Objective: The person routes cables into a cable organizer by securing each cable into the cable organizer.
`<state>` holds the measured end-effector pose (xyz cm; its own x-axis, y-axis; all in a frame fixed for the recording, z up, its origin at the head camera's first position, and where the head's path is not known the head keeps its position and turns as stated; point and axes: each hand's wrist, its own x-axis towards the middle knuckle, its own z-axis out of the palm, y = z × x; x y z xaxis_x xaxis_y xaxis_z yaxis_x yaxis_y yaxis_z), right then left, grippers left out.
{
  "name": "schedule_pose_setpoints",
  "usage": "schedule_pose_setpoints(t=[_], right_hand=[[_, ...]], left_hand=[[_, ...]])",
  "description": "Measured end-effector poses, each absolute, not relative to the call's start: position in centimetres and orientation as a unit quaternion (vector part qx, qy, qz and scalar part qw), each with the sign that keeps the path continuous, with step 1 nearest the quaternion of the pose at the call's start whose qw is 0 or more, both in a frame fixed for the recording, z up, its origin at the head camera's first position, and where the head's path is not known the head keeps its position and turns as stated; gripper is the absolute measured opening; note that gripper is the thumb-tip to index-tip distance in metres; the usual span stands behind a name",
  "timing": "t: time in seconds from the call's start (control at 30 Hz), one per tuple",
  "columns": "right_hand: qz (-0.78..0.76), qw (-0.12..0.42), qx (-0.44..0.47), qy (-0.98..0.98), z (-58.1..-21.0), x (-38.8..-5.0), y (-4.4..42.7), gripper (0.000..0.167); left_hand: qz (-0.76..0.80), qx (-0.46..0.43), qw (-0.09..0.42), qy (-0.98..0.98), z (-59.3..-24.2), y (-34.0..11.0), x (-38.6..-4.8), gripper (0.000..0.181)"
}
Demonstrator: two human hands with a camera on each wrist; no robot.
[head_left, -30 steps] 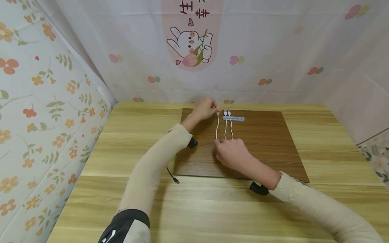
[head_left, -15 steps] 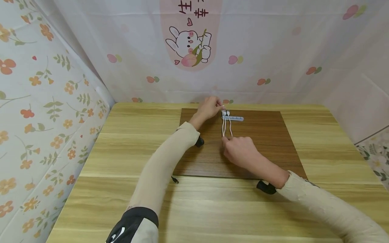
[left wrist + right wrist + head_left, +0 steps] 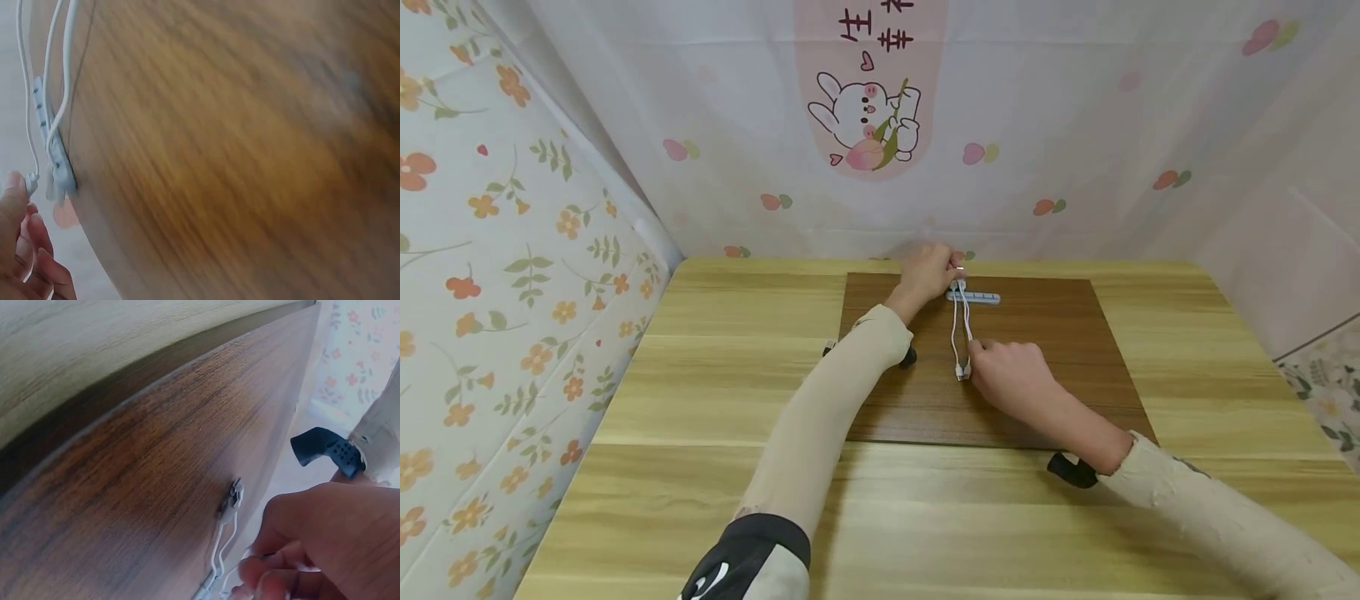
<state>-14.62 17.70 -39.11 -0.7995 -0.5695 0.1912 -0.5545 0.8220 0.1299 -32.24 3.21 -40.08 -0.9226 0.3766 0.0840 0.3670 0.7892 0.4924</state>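
A pale blue cable clip strip lies near the far edge of the dark brown board. Two white cables run through its left end, and their near plugs rest on the board. Just beyond the strip, my left hand pinches the small white plug of a third white cable between thumb and finger. My right hand pinches that cable lower down, beside the two plugs. In the right wrist view its curled fingers partly hide the cable.
The board lies on a light wood table. A black cable's plug shows left of the board, partly behind the left sleeve. A patterned curtain hangs behind the table.
Both hands have moved right with the third white cable, from left of the strip to over its left end. The near plugs of the other two cables have come into view.
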Motion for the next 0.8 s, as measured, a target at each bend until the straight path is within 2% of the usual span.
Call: schedule_pose_setpoints(t=[0.4, 0.8], right_hand=[[-0.053, 0.090, 0.279, -0.955, -39.1, -13.9, 17.9, 0.024], [-0.078, 0.068, 0.262, -0.960, -39.1, -13.7, 18.0, 0.015]], left_hand=[[0.219, 0.189, -0.010, 0.957, -40.6, 5.4, -31.9, 0.022], [0.225, 0.202, -0.014, 0.953, -41.1, 6.0, -31.7, 0.021]])
